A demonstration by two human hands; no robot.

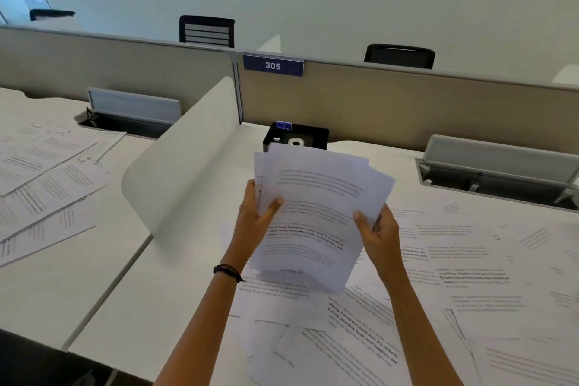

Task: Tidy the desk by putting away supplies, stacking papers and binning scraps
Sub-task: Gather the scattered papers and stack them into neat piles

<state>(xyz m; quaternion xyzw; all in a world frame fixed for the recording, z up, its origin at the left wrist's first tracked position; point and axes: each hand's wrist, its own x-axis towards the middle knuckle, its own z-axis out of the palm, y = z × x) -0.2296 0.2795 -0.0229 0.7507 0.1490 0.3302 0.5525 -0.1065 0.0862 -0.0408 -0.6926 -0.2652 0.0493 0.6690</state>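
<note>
We judge the stacking partly done. Our left hand (253, 219) and right hand (380, 235) hold a fanned sheaf (313, 213) up above the counter (141, 323), the fingers (275, 204) of both clamped on its side edges, thumbs in front. Its edges are not yet squared. Many loose sheets (470, 276) lie scattered beneath and to its right, with other papers (47, 172) on the next counter at left. Behind the sheaf, a tray (316, 135) holds a tape roll (295, 142), so some supplies look stowed. We see no bin or scraps.
</note>
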